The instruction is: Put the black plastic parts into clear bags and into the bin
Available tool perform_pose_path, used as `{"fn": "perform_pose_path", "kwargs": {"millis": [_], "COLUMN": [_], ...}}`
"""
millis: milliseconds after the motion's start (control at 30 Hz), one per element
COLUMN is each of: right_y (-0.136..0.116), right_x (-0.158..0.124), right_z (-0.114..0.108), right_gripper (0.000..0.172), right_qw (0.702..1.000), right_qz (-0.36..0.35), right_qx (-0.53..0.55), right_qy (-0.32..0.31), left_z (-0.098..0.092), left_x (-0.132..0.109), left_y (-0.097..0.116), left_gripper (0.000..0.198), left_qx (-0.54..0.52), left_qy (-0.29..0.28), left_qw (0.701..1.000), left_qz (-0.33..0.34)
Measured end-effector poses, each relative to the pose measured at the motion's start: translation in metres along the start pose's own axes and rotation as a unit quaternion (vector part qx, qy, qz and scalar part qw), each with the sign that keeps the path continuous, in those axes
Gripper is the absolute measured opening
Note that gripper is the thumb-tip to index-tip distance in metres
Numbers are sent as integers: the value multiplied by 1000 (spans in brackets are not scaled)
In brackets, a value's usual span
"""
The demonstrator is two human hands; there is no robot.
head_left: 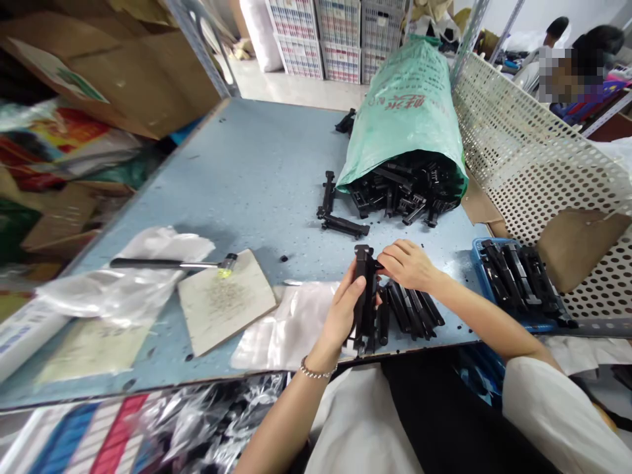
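My left hand (345,304) is wrapped round a long black plastic part (364,280), held upright near the table's front edge. At the upper right side of that part, my right hand (405,264) has its fingers pinched together; whatever sits between the fingertips is too small to make out. Just right of the held part, several similar black parts (412,309) lie side by side on the table. Beyond my hands, a green woven sack (407,112) lies with its mouth towards me, full of more black parts (395,187). Two loose black parts (345,226) rest in front of it.
A hammer (168,263) lies across clear plastic bags and a pale board (224,303) on the left. A blue basket (476,253) of black parts stands at the right, beside a perforated panel (548,164). Cartons (113,66) crowd the far left. Other people sit beyond the panel.
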State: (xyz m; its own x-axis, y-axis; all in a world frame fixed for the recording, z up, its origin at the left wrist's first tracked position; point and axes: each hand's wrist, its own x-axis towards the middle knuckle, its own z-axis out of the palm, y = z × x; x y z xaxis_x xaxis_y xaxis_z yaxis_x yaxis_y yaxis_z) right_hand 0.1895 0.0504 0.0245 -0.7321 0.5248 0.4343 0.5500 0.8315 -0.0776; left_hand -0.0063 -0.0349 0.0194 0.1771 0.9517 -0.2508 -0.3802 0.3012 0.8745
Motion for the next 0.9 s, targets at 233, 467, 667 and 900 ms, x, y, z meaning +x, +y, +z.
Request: {"fn": "perform_pose_path", "kwargs": {"millis": [233, 467, 667, 900], "right_y": [-6, -64, -99, -55], "right_x": [-1, -26, -45, -79], "right_z": [7, 1, 25, 32], "right_gripper": [48, 39, 17, 13], "right_qw": [969, 969, 887, 945], "right_qz": [165, 152, 302, 294], "right_qx": [182, 176, 326, 70], "right_qy": [-3, -86, -125, -125], "left_z": [8, 0, -9, -56], "left_x": [16, 30, 25, 18], "left_y": [-14, -3, -22, -71], "left_gripper": [83, 68, 68, 36], "left_qx": [18, -10, 43, 209], "left_qy": [26, 74, 88, 126], "left_qw": [999, 996, 994, 969], "left_qz": [40, 38, 51, 27]}}
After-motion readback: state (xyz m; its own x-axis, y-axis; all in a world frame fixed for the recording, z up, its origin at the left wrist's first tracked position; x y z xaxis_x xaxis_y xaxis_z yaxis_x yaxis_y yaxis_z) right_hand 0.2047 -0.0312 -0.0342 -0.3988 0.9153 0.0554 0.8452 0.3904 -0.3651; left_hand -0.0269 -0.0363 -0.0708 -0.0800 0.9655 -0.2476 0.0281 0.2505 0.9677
